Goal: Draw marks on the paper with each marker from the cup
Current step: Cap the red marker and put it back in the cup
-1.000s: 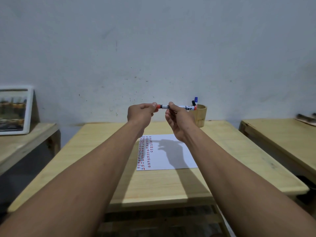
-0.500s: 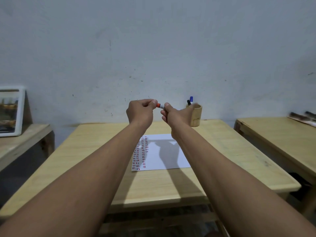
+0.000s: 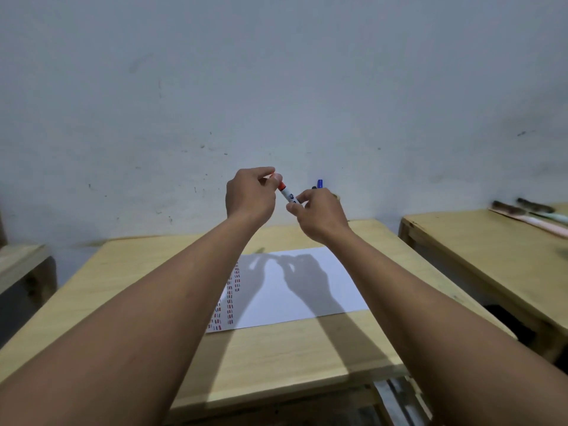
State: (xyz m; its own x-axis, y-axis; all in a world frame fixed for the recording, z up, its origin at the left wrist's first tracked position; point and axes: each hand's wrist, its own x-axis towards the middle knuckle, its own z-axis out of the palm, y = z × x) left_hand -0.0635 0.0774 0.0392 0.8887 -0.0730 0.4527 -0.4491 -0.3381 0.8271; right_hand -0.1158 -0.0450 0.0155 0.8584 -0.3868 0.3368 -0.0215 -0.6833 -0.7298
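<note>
Holding both hands raised above the table [image 3: 285,358], we grip one marker [image 3: 288,194] between them, tilted from upper left down to lower right. Our left hand [image 3: 250,196] has its fingers curled, thumb and forefinger pinching the red cap end. Our right hand [image 3: 319,215] pinches the white barrel lower down between thumb and fingertips, the other fingers folded in. The paper [image 3: 295,287] lies flat on the table beneath the hands, well apart from them, with columns of short red and dark dashes along its left edge and the hands' shadow across its middle. Behind our right hand a blue marker [image 3: 320,183] tip and a dark one beside it stick up; the cup itself is hidden by the hand. A second table [image 3: 491,250] stands to the right.
</note>
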